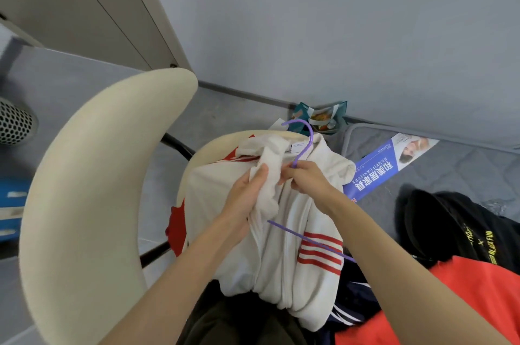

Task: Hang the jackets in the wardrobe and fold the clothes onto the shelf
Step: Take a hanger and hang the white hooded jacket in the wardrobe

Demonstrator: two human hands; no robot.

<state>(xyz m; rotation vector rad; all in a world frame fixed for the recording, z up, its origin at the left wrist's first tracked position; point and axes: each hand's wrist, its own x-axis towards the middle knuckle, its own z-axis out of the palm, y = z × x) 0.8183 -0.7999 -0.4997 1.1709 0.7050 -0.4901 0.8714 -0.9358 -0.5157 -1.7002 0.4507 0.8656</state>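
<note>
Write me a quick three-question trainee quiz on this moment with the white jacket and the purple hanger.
1. True or false: no hand touches the purple hanger.
2. Fill in: the left hand grips the front of the white jacket, whose sleeve stripes are ____.
3. Where does the right hand hold the hanger? A) just below the hook B) at the end of the bottom bar C) nowhere

Key: 1 false; 2 red; 3 A.
</note>
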